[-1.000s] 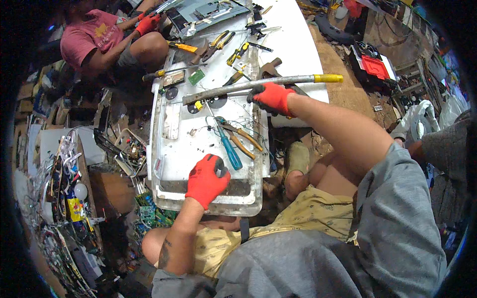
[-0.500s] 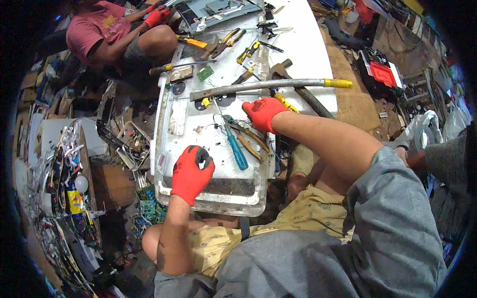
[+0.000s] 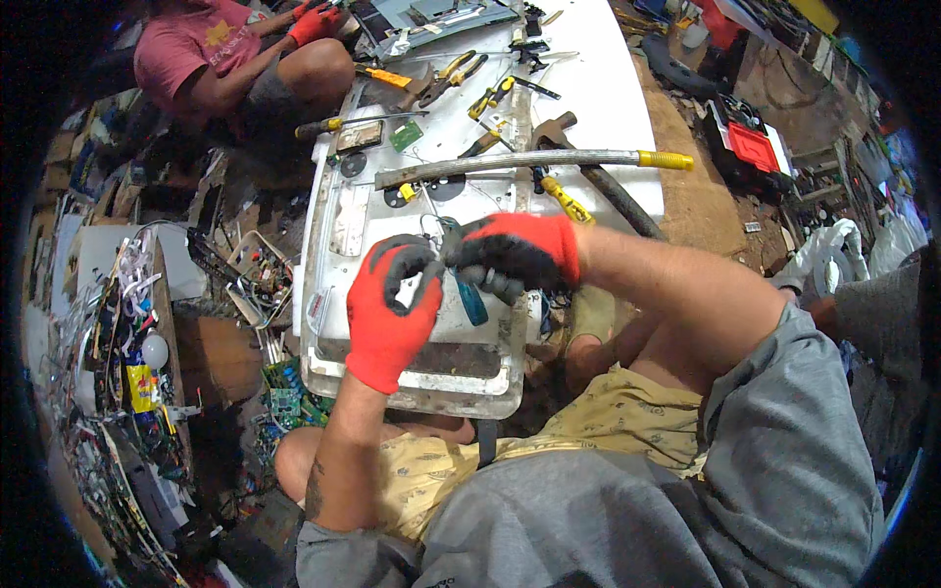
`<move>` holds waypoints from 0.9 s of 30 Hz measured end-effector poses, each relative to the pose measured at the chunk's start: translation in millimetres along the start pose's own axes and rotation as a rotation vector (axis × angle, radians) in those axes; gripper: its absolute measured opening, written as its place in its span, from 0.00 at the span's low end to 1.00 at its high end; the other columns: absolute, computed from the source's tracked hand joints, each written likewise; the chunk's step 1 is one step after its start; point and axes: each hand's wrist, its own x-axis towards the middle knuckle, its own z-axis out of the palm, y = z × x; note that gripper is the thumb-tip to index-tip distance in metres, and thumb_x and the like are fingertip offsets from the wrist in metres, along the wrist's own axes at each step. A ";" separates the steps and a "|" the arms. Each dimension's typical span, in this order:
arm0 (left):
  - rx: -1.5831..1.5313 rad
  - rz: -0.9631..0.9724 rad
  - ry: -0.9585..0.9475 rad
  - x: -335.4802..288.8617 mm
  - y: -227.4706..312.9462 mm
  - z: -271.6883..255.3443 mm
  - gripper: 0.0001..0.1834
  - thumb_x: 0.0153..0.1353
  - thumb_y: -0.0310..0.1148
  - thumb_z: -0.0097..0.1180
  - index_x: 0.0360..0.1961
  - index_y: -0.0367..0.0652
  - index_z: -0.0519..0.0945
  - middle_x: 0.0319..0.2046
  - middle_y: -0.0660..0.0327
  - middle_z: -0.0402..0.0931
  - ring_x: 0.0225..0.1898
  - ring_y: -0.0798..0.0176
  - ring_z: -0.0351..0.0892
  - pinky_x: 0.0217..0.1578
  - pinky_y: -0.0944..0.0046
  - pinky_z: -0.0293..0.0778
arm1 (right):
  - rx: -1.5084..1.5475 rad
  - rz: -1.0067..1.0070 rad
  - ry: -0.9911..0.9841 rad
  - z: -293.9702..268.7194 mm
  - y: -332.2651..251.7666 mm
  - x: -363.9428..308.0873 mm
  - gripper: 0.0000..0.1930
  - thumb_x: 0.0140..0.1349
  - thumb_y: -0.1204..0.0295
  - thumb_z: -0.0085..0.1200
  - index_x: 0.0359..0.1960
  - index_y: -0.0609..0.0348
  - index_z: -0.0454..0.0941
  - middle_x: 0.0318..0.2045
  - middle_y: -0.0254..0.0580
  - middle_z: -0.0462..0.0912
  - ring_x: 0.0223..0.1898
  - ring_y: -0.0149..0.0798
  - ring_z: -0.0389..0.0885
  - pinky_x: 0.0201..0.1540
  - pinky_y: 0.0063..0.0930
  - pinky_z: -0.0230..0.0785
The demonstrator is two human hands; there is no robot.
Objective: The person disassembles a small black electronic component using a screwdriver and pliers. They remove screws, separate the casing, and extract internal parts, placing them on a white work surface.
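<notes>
My left hand (image 3: 390,318), in a red glove with a dark palm, is curled with thumb and fingertips together. My right hand (image 3: 520,250), gloved alike, is closed right beside it. Their fingertips meet over the white work surface (image 3: 382,223); whatever they pinch is too small or hidden to make out. Below my right fingers shows the teal handle of a screwdriver (image 3: 473,305), its upper part covered by the hand. Beyond the hands lie dark discs (image 3: 447,189), a small yellow piece (image 3: 407,192) and a long metal tube with a yellow end (image 3: 529,160).
A hammer (image 3: 598,176) lies partly under the tube. Farther off are pliers (image 3: 453,78), a yellow-black cutter (image 3: 493,96), a screwdriver (image 3: 323,127) and a green circuit board (image 3: 405,136). A co-worker (image 3: 211,59) sits at far left. Scrap heaps (image 3: 123,372) flank the left side.
My right hand has come left and nearer, from beside the tube to my left hand, now covering the pliers. My left hand has risen slightly to meet it.
</notes>
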 end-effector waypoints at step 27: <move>0.749 -0.015 -0.452 -15.3 -25.0 51.5 0.35 0.50 0.53 0.68 0.60 0.53 0.78 0.66 0.45 0.65 0.67 0.36 0.61 0.65 0.43 0.62 | -0.491 -0.106 0.607 -86.9 -25.4 23.8 0.11 0.62 0.61 0.56 0.36 0.55 0.83 0.20 0.33 0.77 0.17 0.32 0.72 0.19 0.30 0.63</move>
